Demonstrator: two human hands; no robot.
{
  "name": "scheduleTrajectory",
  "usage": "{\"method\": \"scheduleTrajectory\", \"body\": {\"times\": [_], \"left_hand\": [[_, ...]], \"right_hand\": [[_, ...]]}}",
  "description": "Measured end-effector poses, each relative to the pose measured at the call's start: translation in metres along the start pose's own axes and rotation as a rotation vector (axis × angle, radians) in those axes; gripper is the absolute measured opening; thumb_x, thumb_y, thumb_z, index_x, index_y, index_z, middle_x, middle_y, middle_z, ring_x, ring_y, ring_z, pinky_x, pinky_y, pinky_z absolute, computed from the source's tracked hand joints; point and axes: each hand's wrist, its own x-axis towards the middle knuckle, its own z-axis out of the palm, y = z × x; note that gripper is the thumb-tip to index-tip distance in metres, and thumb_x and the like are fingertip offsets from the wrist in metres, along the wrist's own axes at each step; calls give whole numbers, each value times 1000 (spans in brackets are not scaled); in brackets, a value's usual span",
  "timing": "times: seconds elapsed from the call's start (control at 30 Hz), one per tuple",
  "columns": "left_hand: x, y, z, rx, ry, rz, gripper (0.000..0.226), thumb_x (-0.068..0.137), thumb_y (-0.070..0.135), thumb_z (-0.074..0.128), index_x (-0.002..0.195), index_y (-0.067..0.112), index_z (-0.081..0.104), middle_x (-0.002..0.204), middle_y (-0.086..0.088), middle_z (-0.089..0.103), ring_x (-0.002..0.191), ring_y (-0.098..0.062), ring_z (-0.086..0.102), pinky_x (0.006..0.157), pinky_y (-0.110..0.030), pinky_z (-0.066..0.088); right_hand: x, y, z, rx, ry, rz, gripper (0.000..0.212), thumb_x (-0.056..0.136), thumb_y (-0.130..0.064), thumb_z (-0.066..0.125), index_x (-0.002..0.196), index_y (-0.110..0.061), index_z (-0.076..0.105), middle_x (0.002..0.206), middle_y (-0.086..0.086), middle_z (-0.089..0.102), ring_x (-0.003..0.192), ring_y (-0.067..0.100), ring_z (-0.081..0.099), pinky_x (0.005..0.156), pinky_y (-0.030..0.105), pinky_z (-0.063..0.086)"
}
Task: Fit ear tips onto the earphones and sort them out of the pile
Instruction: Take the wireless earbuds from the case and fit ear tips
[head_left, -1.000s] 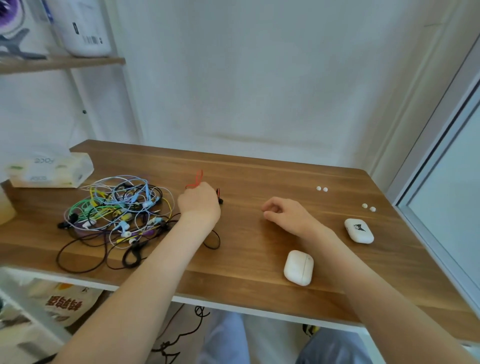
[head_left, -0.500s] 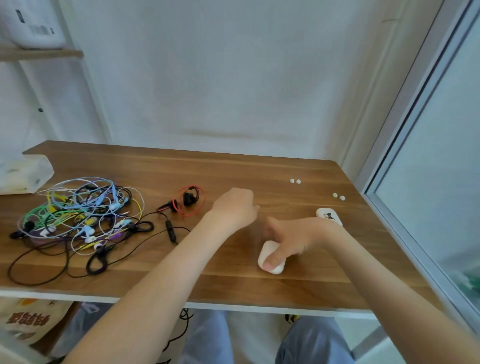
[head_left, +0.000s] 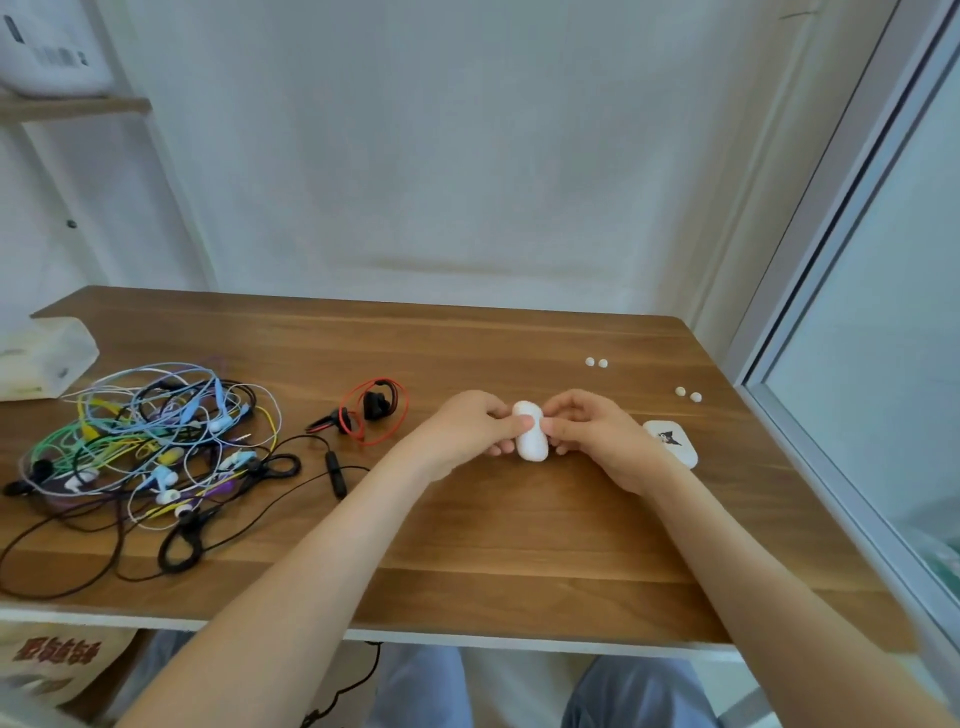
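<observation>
Head view: wooden desk (head_left: 519, 545), white wall (head_left: 467, 156); white case (head_left: 531, 441) pinched by curled fingers of left hand (head_left: 462, 431) and right hand (head_left: 597, 436), earlier right alone. Earphone pile (head_left: 156, 441) well left of case; ear tips (head_left: 596, 362) behind-right.

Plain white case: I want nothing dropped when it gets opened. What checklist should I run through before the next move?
1. Two-handed hold on the plain white case: ok; left hand and right hand pinch it from either side.
2. Lid open: cannot tell; no gap shows, and fingers cover its sides.
3. Ear tips at hand: ok; two pairs lie on the table, far right.
4. Printed case clear of the right hand: cannot tell; the wrist partly hides it.
5. Red-and-black earphones out of the pile: cannot tell; the buds lie apart, but a black cord runs toward it.
</observation>
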Motion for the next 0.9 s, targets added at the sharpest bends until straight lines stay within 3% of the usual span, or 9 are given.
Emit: {"method": "scheduleTrajectory", "body": {"times": [0.13,0.23,0.33,0.47,0.53,0.6,0.67,0.77,0.9], "left_hand": [[14,-7,5,-8,107,99,17,91,34,59,97,21,68,92,5,68,88,-11,62,86,-35,52],[24,-15,9,-126,185,100,23,93,36,54,109,23,65,102,7,66,94,-9,60,88,-33,51],[29,-23,13,-202,216,114,24,96,38,51,108,21,63,99,4,65,81,-6,58,75,-24,48],[39,-28,11,-246,200,123,24,100,25,45,106,15,66,102,-10,68,76,-11,56,80,-33,48],[42,-29,9,-292,191,124,25,101,19,43,106,13,67,99,-12,69,75,-12,56,80,-33,48],[43,-31,9,-312,210,125,24,101,16,42,107,14,66,95,-6,67,74,-12,55,80,-31,47],[43,-31,11,-305,236,129,23,101,14,43,107,13,65,94,-3,66,73,-11,55,80,-31,47],[40,-29,11,-333,245,115,21,100,15,45,110,15,64,101,-3,68,84,-15,62,85,-33,50],[36,-28,9,-321,243,139,15,97,18,53,109,19,61,105,1,68,97,-13,64,84,-26,52]], "right_hand": [[14,-5,3,-31,-57,-42,24,93,-20,61,114,-11,64,95,0,68,73,4,57,66,18,46],[25,-8,11,-46,10,-29,23,94,-27,60,108,-11,66,73,-4,59,54,2,46,54,17,38],[33,-7,14,49,56,3,21,94,-30,59,102,-11,67,57,-6,49,46,4,38,42,19,28],[37,-4,7,255,-27,-49,17,97,-24,55,96,-12,67,58,-5,46,46,6,31,37,20,21],[39,-2,11,268,63,-65,11,95,-21,58,101,-15,65,69,-1,55,48,7,37,37,20,25],[42,1,17,172,259,-119,14,91,-15,63,104,-20,60,82,-2,59,55,6,45,44,21,33],[42,3,21,-32,428,-250,18,88,-9,65,95,-24,57,78,-7,56,62,-1,46,59,16,38],[34,3,30,-232,392,-357,15,93,-15,58,105,-24,59,91,-11,60,78,-4,54,72,11,41],[29,3,42,-388,294,-301,36,98,-24,50,134,-22,49,116,-7,57,105,5,53,93,22,43]]}}
